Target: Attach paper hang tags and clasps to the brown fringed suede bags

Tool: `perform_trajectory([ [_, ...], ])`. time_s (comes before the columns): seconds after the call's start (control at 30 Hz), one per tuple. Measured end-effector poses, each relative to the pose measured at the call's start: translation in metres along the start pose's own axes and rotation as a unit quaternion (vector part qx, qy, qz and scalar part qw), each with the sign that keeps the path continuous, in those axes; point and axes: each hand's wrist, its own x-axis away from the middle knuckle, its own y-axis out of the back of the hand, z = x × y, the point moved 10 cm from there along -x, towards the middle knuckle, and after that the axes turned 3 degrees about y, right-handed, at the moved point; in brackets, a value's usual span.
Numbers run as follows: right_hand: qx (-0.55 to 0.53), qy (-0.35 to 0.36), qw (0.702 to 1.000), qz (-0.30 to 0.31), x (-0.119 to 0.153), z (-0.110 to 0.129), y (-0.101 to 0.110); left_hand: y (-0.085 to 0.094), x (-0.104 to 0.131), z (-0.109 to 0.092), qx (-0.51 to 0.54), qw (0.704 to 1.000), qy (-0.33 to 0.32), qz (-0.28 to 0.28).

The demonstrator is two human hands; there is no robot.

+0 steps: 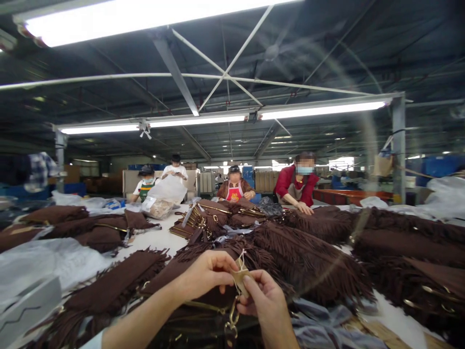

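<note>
At lower centre of frame, the right hand (264, 296) had a small rectangular tan paper tag (240, 278) pinched above a hooked gold metal clasp (233, 317), left hand (214, 272) fingertips at its left edge, couldn't tell if clamped.

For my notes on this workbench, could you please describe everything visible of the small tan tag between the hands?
The small tan, paper-like tag looks slightly bent and is held tilted, with brown fringed pieces beyond it. A thin white string runs up from its upper part. The right hand pinches it with the thumb on its face; the left hand is at its left edge. No print can be made out on it.
</note>
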Motion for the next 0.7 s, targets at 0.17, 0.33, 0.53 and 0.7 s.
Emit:
perform_trajectory([
  [0.17, 0.048, 0.032, 0.997, -0.054, 0.001, 0.004, 0.009, -0.005, 0.021, -0.021, -0.23, 0.961, -0.07, -0.138],
  [0.33, 0.073, 0.075, 0.994, 0.013, 0.001, 0.016, -0.005, -0.022, 0.031, -0.041, -0.217, 0.969, -0.072, -0.089],
  [0.53, 0.092, 0.07, 0.991, 0.074, 0.006, 0.02, -0.014, 0.005, 0.003, -0.028, -0.254, 0.962, -0.039, -0.086],
  [0.7, 0.237, 0.066, 0.96, 0.131, 0.01, 0.022, -0.017, 0.079, 0.016, -0.039, -0.135, 0.975, -0.01, -0.174],
])
